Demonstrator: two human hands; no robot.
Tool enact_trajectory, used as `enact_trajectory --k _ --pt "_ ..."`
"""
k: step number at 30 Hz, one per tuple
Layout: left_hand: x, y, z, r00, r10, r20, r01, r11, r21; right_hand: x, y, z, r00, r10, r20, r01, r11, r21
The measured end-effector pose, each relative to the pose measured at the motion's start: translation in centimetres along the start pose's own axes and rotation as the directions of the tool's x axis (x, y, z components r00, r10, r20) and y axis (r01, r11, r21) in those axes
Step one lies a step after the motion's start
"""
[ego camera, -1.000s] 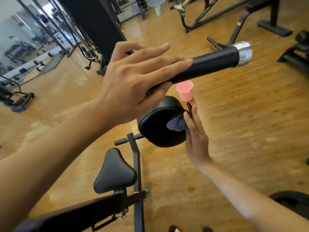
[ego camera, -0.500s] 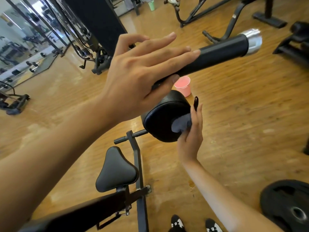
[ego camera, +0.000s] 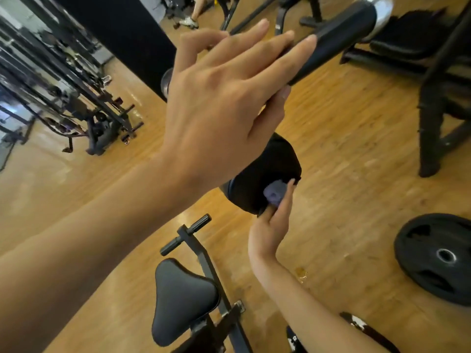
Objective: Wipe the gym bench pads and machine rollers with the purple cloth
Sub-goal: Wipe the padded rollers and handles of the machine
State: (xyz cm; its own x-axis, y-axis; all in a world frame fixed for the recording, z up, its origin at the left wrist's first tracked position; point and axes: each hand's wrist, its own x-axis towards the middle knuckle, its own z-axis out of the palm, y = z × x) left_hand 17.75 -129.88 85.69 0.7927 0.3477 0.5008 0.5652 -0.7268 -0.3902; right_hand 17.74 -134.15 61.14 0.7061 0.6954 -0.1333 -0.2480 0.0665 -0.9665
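— Grips? 
— Left hand (ego camera: 219,115) lies on the black bar (ego camera: 334,39), fingers spread. Right hand (ego camera: 272,225) pinches the purple cloth (ego camera: 273,193) against the roller (ego camera: 265,174).
— Clearance? 
— Open wooden floor (ego camera: 344,154) right of the roller; weight plate (ego camera: 438,258) near the right edge, seat pad (ego camera: 182,299) below.

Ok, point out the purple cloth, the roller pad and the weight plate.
purple cloth (ego camera: 272,193): head view, bunched middle.
roller pad (ego camera: 276,161): head view, black side above the cloth.
weight plate (ego camera: 418,253): head view, left face near hub.
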Motion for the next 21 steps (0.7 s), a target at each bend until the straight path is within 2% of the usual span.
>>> enact_trajectory --k 2,4,6,8,11,15,16,17,20,21 --pt "-0.4 -0.7 -0.1 0.996 0.066 0.053 -0.064 0.997 -0.039 0.5 -1.3 -0.2 0.995 -0.101 -0.023 0.101 0.995 -0.004" --pt "-0.7 -1.8 -0.5 0.977 0.156 0.145 -0.136 0.981 -0.140 2.1 -3.4 -0.4 0.949 -0.314 -0.022 0.313 0.949 -0.044" --pt "-0.8 -3.0 -1.0 0.940 0.264 0.217 -0.197 0.937 -0.288 2.4 -4.9 -0.4 0.836 -0.543 0.074 0.548 0.829 -0.110" --pt "-0.3 -4.4 -1.2 0.892 0.381 0.245 -0.271 0.882 -0.384 1.7 -4.3 -0.4 0.728 -0.657 0.196 0.684 0.715 -0.146" --pt "0.5 -5.9 -1.5 0.849 0.473 0.238 -0.327 0.822 -0.467 1.5 -2.7 -1.5 0.626 -0.698 0.349 0.776 0.600 -0.194" --pt "-0.3 -7.3 -1.5 0.816 0.553 0.171 -0.454 0.794 -0.403 0.6 -4.4 -1.5 0.636 -0.693 0.339 0.768 0.611 -0.192" --pt "-0.6 -7.5 -1.6 0.814 0.561 0.149 -0.472 0.789 -0.393 0.0 -5.1 -1.0 0.617 -0.706 0.347 0.784 0.589 -0.197" --pt "-0.8 -7.5 -1.7 0.816 0.562 0.133 -0.476 0.786 -0.395 -0.6 -5.5 -0.6 0.573 -0.729 0.375 0.818 0.534 -0.212" --pt "-1.1 -7.3 -1.7 0.832 0.546 0.099 -0.467 0.785 -0.408 -1.9 -5.2 -0.1 0.345 -0.768 0.539 0.938 0.270 -0.217" --pt "-1.1 -7.2 -1.7 0.838 0.542 0.066 -0.476 0.784 -0.399 -2.0 -5.2 -0.1 0.311 -0.756 0.577 0.950 0.220 -0.224"
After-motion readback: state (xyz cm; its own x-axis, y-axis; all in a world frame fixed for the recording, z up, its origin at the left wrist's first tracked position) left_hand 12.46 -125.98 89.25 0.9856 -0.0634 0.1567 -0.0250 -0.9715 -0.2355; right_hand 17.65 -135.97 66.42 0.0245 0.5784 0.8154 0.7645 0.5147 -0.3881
